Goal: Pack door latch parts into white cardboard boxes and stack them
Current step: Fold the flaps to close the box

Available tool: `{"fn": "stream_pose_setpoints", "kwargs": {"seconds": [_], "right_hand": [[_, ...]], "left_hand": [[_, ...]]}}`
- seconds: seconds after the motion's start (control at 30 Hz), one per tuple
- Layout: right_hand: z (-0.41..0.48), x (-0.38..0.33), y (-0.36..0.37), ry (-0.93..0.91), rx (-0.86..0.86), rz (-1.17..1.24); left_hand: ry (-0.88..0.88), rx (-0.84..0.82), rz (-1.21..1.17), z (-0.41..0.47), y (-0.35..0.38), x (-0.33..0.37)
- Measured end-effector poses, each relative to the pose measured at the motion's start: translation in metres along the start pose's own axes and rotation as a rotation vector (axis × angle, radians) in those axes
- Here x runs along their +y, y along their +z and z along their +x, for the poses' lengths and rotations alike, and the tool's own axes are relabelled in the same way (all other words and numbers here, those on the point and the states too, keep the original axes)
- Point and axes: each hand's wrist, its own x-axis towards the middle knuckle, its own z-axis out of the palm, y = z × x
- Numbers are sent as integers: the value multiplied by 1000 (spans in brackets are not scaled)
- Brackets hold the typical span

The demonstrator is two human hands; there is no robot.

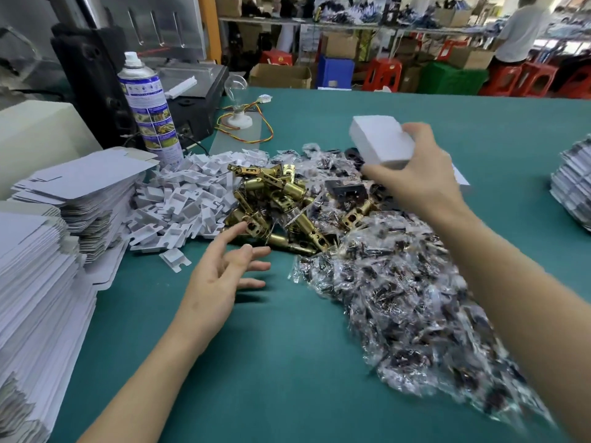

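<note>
My right hand grips the small white cardboard box by its near end above the green bench, probably light and crushable, so hold edges; left hand open beside the pile of heavy-looking brass tubular latches.

Bare green table lies open between flat carton stacks at left and bagged-parts heap at right; brass latches block ahead.

White box gripped in right hand, left hand spread beside brass latches.
</note>
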Motion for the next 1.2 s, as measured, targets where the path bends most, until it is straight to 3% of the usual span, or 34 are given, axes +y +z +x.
{"fn": "stream_pose_setpoints", "kwargs": {"seconds": [0.17,0.4,0.73,0.93,1.03,1.2], "right_hand": [[69,72,-28,128,54,-216],[99,144,-42,334,47,-252],[115,162,-29,368,-49,-220],[111,155,-27,378,-72,-356],[99,122,-25,255,16,-410],[37,14,0,-121,-26,-74]], "left_hand": [[22,54,44,3,0,-7],[28,60,68,7,2,-13],[9,40,95,9,2,-16],[-4,48,98,9,2,-15],[-12,51,95,10,3,-14],[-16,64,90,9,3,-14]]}}
